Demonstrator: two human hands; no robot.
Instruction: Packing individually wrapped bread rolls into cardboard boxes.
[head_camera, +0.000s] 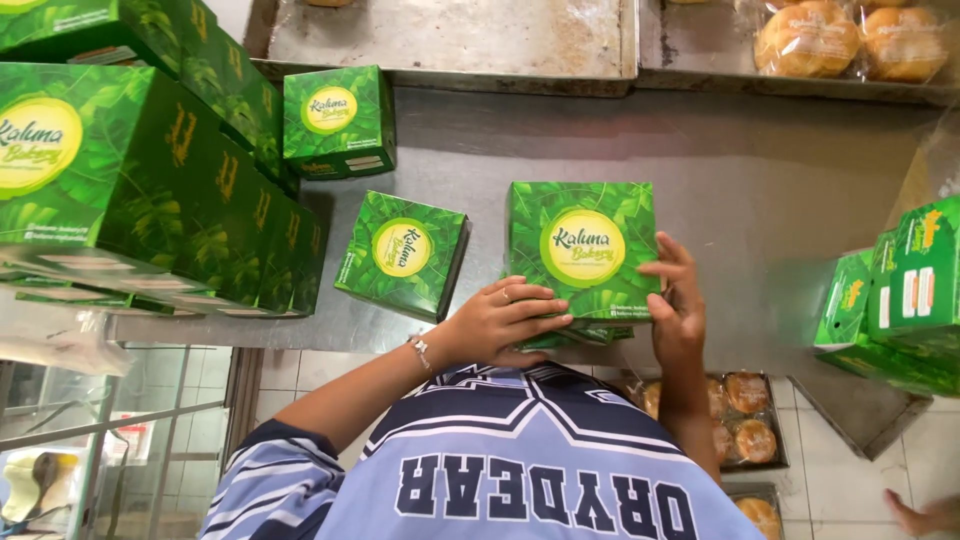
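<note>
Nearest, the left hand (500, 322) lies flat-fingered on the near edge of the square green leaf-printed cardboard box (583, 248) while the right hand (677, 305) clasps its right side, fingers spread; squaring calls for even pressure, the smaller green cardboard box (402, 254) lying just left of it on the steel counter (760, 190).

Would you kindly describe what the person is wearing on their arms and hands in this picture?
The left hand has a thin ring on one finger and a slim bracelet at the wrist. Its arm is bare up to a short sleeve striped in light blue, white and navy. The right hand shows no ring, watch or bracelet, and the visible forearm is bare.
</note>
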